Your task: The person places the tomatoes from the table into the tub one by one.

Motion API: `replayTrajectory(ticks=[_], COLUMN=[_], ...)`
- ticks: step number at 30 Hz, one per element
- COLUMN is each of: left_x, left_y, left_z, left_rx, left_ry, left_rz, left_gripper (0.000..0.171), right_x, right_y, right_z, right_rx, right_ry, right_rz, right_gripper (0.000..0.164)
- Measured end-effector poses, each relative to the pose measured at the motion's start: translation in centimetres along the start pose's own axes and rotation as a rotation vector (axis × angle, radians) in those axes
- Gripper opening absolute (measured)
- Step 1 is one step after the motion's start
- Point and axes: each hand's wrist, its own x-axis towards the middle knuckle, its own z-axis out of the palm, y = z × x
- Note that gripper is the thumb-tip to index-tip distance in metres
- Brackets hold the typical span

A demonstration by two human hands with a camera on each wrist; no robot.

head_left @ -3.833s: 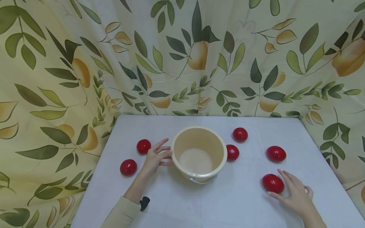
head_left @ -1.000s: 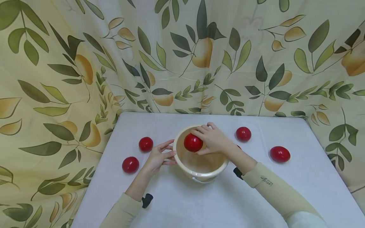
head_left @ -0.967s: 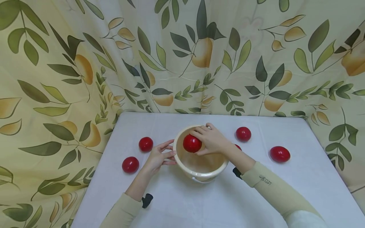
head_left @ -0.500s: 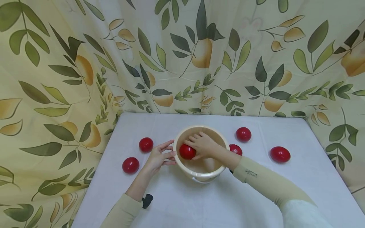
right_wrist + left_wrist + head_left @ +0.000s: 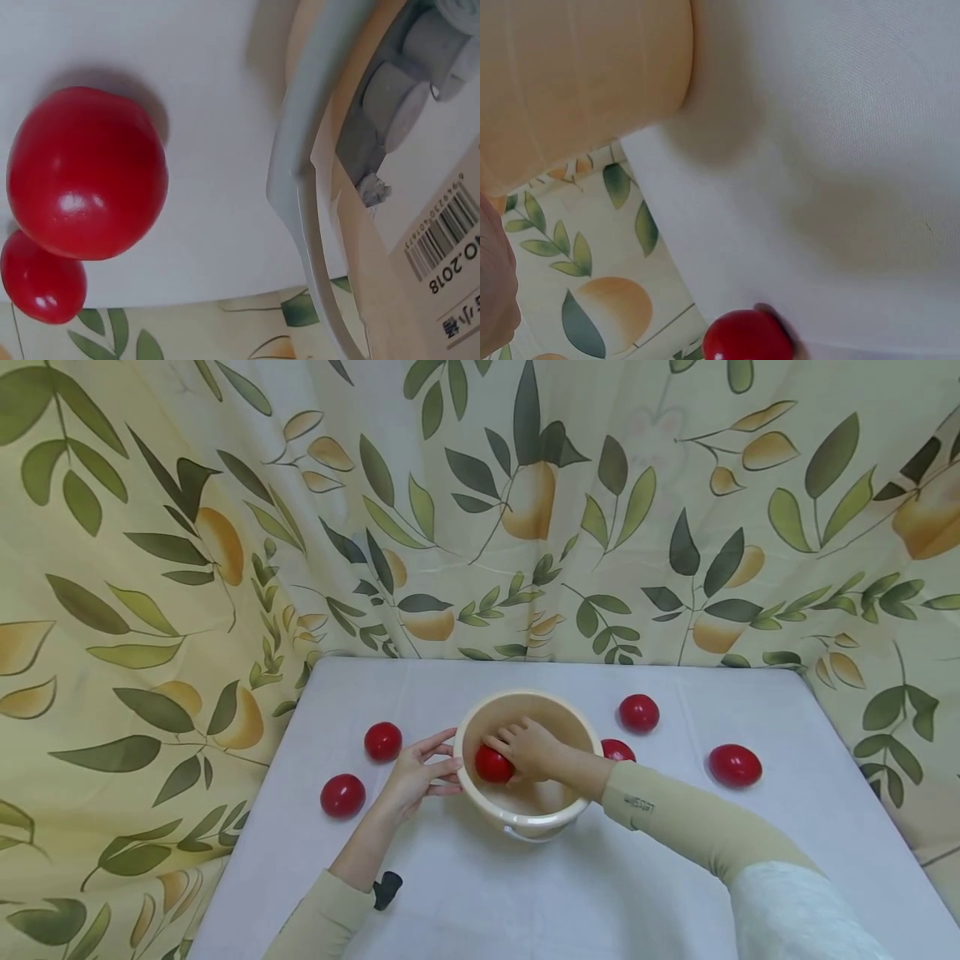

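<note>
A cream bucket (image 5: 564, 817) stands mid-table, its handle hanging at the front. My left hand (image 5: 417, 774) touches the bucket's left side near the rim with extended fingers; only part of that hand shows in the left wrist view. Inside the bucket, my right hand (image 5: 531, 752) holds a glossy red tomato (image 5: 492, 765) low down at the left, fingers curled over its top. Much of that tomato is hidden by the hand. In the right wrist view the handle (image 5: 294, 165) and the printed label (image 5: 442, 247) on the bucket's outside appear close up.
Two tomatoes, one nearer (image 5: 342, 796) and one farther (image 5: 383, 742), lie left of the bucket. On the right are a partly hidden tomato (image 5: 618, 750) close by the bucket, another behind (image 5: 639, 713), and one farther right (image 5: 735, 766). A patterned curtain (image 5: 480, 527) borders the white-covered table (image 5: 480, 910).
My right hand has picked up the front-right tomato, carried it over the rim and lowered it into the bucket. My left hand stays at the bucket's left side.
</note>
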Motion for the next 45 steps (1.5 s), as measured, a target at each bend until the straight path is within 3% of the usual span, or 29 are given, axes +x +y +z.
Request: replayTrajectory(ticks=[8, 16, 21, 30, 35, 40, 45], left_x=[0.0, -0.2, -0.1, -0.2, -0.2, -0.2, -0.2], left_y=[-0.1, 0.0, 0.0, -0.1, 0.0, 0.0, 0.0], left_z=[0.0, 0.1, 0.2, 0.3, 0.3, 0.3, 0.2], left_rx=[-0.002, -0.011, -0.010, 0.009, 0.010, 0.007, 0.003], left_ry=[0.006, 0.010, 0.012, 0.036, 0.040, 0.037, 0.034], left_rz=[0.001, 0.008, 0.005, -0.008, -0.013, -0.004, -0.005], left_gripper=[0.052, 0.053, 0.052, 0.052, 0.051, 0.051, 0.051], right_x=[-0.2, -0.2, -0.3, -0.8, -1.8, -4.0, -7.1], right_y=[0.0, 0.0, 0.1, 1.0, 2.0, 3.8, 5.9], right_z=[0.3, 0.3, 0.2, -0.3, -1.8, -2.3, -1.2], right_rx=[-0.056, -0.053, -0.053, -0.023, 0.143, 0.276, 0.281], right_ry=[0.012, -0.056, -0.029, 0.229, 0.370, 0.547, 0.654], right_rz=[-0.004, 0.022, 0.025, -0.044, -0.024, 0.094, 0.332], right_gripper=[0.070, 0.065, 0.063, 0.054, 0.052, 0.053, 0.052])
